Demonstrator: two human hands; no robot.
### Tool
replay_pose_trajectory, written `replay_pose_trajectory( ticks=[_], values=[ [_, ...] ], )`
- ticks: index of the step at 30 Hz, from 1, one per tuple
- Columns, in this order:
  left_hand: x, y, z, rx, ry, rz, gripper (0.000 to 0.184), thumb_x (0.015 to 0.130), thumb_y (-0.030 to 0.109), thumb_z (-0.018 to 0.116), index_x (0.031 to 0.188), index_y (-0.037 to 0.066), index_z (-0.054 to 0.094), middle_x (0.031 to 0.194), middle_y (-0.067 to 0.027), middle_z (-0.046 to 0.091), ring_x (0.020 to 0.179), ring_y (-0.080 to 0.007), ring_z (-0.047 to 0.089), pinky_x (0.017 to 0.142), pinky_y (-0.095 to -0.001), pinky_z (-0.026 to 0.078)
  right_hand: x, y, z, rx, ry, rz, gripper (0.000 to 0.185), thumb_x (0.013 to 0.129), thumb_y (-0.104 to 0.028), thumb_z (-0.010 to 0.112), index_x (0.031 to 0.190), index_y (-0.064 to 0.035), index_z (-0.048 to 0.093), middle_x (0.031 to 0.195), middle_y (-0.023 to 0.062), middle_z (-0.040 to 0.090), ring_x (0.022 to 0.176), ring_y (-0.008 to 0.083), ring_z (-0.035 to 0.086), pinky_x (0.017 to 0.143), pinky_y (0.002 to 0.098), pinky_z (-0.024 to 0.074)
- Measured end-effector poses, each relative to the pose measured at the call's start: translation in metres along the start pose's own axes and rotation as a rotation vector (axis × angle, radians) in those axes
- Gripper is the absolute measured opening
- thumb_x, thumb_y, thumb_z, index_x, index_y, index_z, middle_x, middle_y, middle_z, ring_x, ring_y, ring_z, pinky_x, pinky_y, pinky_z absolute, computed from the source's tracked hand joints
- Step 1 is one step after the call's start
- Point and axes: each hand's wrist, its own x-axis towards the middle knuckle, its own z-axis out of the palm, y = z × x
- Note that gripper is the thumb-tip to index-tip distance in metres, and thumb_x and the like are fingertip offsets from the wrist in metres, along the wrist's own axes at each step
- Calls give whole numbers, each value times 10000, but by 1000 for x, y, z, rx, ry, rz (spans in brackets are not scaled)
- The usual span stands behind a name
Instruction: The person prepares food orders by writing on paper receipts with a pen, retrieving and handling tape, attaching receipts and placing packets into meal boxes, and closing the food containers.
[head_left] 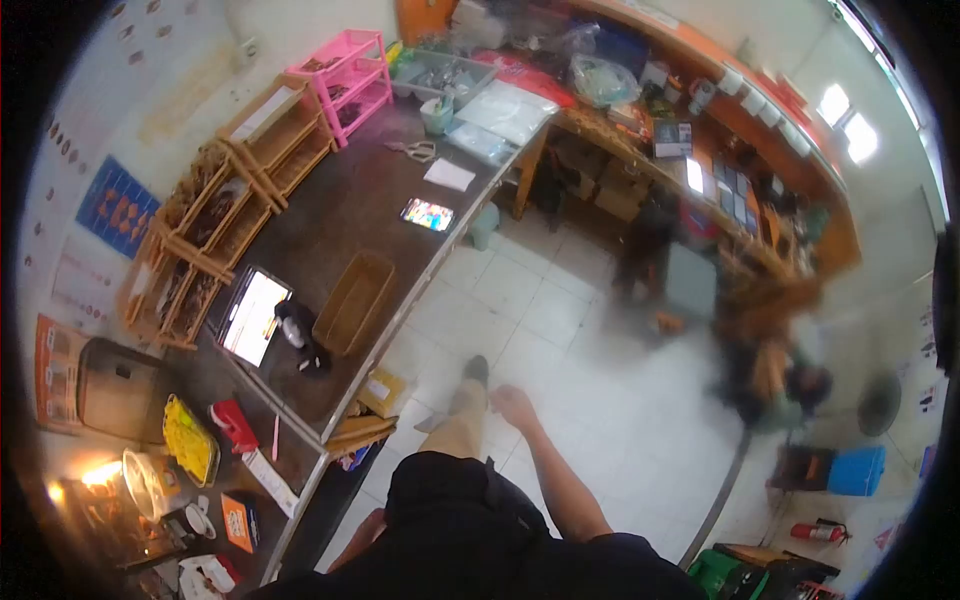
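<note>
My right hand (513, 408) hangs over the white tiled floor, beside my leg (467, 412). Its fingers look loosely bent and a little apart, with nothing visible in them. My left hand (369, 527) is low by my left side, near the counter's end, and mostly hidden by my dark shirt; its fingers cannot be made out. On the dark counter (340, 215) to my left are a brown rectangular tray (355, 303), a laptop (255, 316) with a lit screen and a black object (298, 332) between them.
Wooden racks (215, 225), a pink shelf unit (355, 85), scissors (413, 150) and a lit phone (427, 214) are on the counter. A cluttered wooden workbench (690, 165) runs along the back. A blurred person (770, 375) is at right, near a grey chair (690, 280).
</note>
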Motion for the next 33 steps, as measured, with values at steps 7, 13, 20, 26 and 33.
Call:
replay_pose_trajectory(
  ticks=[7, 13, 20, 26, 33],
  values=[
    [154, 286, -108, 267, -151, 182, 289, 771, 216, 741, 986, 35, 674, 923, -194, 686, 892, -363, 676, 790, -482, 532, 12, 212, -137, -925, -214, 170, 246, 859, -258, 630, 1063, -136, 693, 1085, 165, 673, 1071, 366, 626, 925, 492, 510],
    [288, 610, -241, 1032, 161, 1157, 144, 792, 159, 692, 864, 34, 696, 904, -203, 710, 833, -386, 691, 739, -489, 550, -108, 323, -262, -815, 58, 500, 170, 842, -300, 659, 814, -136, 692, 747, 57, 698, 671, 247, 669, 496, 403, 519],
    [284, 960, -289, 223, 619, 784, 175, 873, 183, 603, 862, 21, 667, 818, -189, 703, 729, -313, 705, 691, -425, 559, -24, 325, -307, 471, 491, 942, 221, 877, -295, 601, 901, -98, 699, 875, 116, 719, 804, 303, 690, 655, 443, 543],
    [154, 1185, -286, 91, 695, 1031, 174, 916, 192, 601, 908, 25, 649, 778, -155, 690, 759, -292, 691, 706, -400, 531, 155, 240, -430, -506, 313, 254, 298, 910, -324, 608, 1087, -98, 686, 1002, 188, 707, 867, 374, 696, 746, 452, 550],
    [97, 1431, -320, 232, 826, 1419, 149, 940, 135, 578, 969, 0, 633, 865, -188, 688, 827, -322, 690, 772, -412, 530, 269, 146, -599, 911, 979, 512, 234, 965, -256, 579, 1062, -53, 642, 865, 93, 670, 764, 215, 678, 670, 339, 566]
  ],
)
